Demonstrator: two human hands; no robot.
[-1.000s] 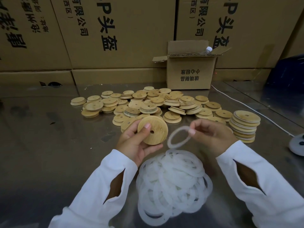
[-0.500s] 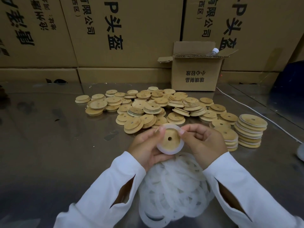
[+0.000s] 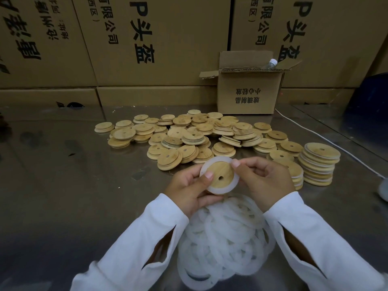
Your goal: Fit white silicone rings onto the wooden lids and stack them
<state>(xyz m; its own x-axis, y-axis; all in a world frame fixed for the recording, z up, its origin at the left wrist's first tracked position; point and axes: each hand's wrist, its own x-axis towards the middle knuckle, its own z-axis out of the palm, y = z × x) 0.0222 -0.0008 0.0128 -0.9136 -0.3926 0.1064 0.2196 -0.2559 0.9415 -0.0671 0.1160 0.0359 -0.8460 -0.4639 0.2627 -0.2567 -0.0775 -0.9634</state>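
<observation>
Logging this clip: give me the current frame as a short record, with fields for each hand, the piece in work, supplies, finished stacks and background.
left hand: grips the wooden lid at its left edge, thumb on its face
right hand: pinches the white ring at the lid's upper right edge
piece in work: ring sits around the lid, held above the table
supplies: loose rings heaped under the hands; loose lids spread behind
finished: tall stack and short stack, at right
background: small open carton
</observation>
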